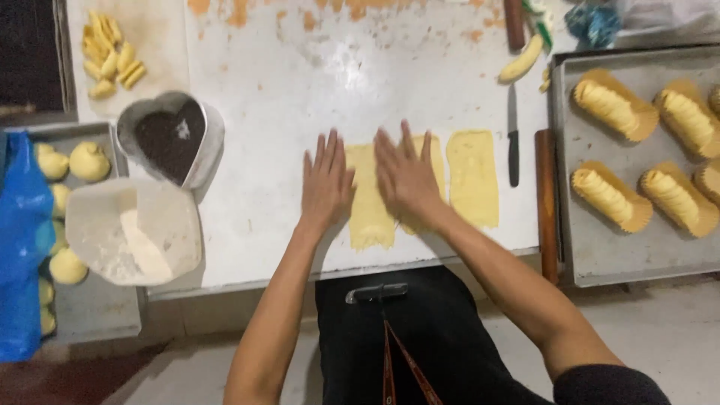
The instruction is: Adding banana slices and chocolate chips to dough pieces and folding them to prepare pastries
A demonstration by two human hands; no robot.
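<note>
Left hand (327,182): flat, fingers spread, empty, steadying the dough strip (369,196) edge.
Right hand (405,176): flat, spread, pressing the dough.
Knife (513,135): at 3 o'clock, within reach.

Both bare forearms reach forward from the lower edge of the view, converging slightly. The left hand (327,182) lies flat, palm down, fingers straight and slightly spread. The right hand (406,176) lies likewise flat beside it, fingers extended, angled slightly leftward.

Worn white worktop (300,90), matt, orange-stained. Dough strips (472,176) soft, matt yellow. Heart tin (214,142) dull metal. Rolling pin (546,202) probably wood. Flour tub (135,232) translucent plastic.
</note>
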